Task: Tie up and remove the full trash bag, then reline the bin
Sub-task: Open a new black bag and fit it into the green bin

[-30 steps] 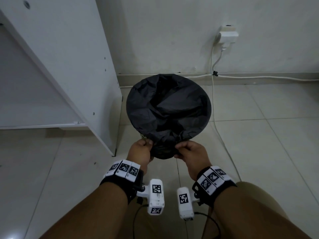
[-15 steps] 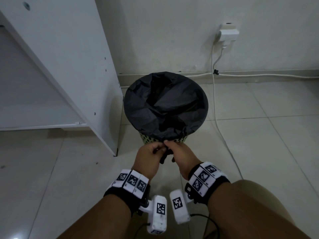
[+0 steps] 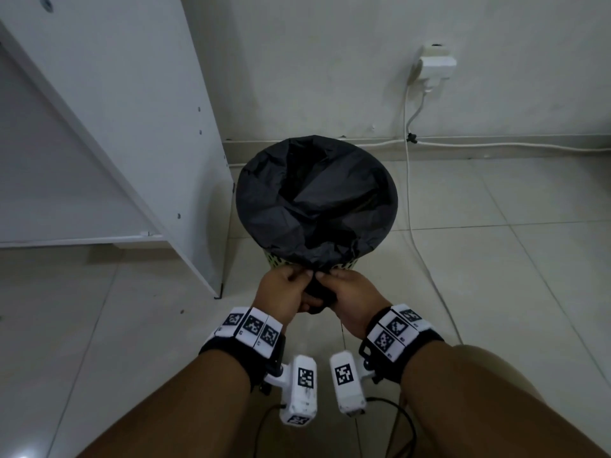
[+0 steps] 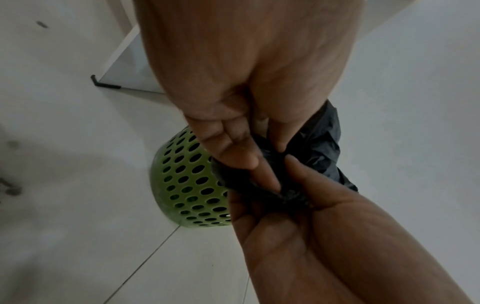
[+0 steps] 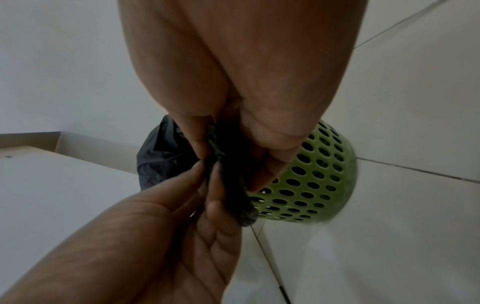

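Note:
A black trash bag (image 3: pixel 314 200) lines a round green perforated bin (image 3: pixel 281 260) on the tiled floor; its rim is stretched over the bin's mouth. At the near side of the bin, my left hand (image 3: pixel 284 292) and right hand (image 3: pixel 350 297) meet and both pinch a bunched tail of the black bag (image 3: pixel 319 290) below the rim. In the left wrist view the fingers (image 4: pixel 233 148) squeeze the gathered plastic (image 4: pixel 319 148) in front of the bin (image 4: pixel 187 185). The right wrist view has the same bunch (image 5: pixel 228 185) held against the bin (image 5: pixel 311 181).
A white cabinet panel (image 3: pixel 139 127) stands close to the left of the bin. A white wall plug (image 3: pixel 433 66) and its cable (image 3: pixel 410 193) run down the wall and along the floor to the right. My knee (image 3: pixel 496 375) is at lower right.
My hands moved from apart on the bag's near rim to together, gathering the slack plastic into one bunch below the rim. The bin's green side now shows.

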Tool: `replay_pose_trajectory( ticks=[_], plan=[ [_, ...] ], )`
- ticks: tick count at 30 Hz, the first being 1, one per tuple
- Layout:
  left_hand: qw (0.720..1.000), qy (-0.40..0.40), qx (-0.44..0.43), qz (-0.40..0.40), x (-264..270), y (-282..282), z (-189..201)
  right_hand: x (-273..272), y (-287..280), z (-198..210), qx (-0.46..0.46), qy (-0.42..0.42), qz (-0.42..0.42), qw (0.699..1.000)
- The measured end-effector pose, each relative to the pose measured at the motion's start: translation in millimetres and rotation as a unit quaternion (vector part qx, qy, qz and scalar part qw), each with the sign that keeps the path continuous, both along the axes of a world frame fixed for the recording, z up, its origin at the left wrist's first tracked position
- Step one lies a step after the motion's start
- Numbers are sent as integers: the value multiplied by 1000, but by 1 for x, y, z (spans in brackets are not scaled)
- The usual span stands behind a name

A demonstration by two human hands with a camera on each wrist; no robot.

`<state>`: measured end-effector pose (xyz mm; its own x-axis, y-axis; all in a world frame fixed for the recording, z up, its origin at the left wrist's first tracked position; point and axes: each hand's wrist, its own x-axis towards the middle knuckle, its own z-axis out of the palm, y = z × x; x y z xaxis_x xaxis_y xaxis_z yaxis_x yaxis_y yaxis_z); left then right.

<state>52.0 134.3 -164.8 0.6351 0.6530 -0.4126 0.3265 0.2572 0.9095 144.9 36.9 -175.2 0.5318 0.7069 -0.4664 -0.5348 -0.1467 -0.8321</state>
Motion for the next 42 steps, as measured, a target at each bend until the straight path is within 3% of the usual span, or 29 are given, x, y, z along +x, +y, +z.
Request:
replay_pose_trajectory(
  ticks=[3, 9, 13, 19, 27, 31, 34, 36, 38, 40, 42],
  plan=[
    [999, 20, 39, -22, 2, 5, -1, 4, -4, -5, 4, 4, 16, 1000],
    [999, 43, 15, -4, 4, 10, -4, 13, -16, -8, -86, -39, -19, 995],
    [999, 20, -24, -4, 6, 13, -6, 21, -17, -10, -90, -50, -66, 993],
    [1000, 24, 9, -3, 5, 20, -9, 17, -16, -1, -80, -162, -99, 979],
    [997, -17, -35, 61, 3, 21, -6, 14, -13, 0, -127, -306, -46, 942],
    [997, -22, 7, 79, -9, 15, -9, 14, -10, -5, -135, -334, -36, 932],
    [996, -37, 8, 76, -13, 11, -10, 9, -7, 0, -139, -405, 33, 903],
    [997, -54, 25, 52, -13, 4, -7, 3, -2, 3, -135, -375, 37, 916],
    [997, -59, 55, 21, -13, -3, -1, -2, 6, 5, -111, -234, 0, 966],
    [997, -48, 55, 14, -11, -5, 2, -7, 10, 9, -71, -113, -23, 991],
    [998, -40, 39, 31, -9, -4, 2, -11, 11, 13, -49, -100, -8, 994]
  ],
)
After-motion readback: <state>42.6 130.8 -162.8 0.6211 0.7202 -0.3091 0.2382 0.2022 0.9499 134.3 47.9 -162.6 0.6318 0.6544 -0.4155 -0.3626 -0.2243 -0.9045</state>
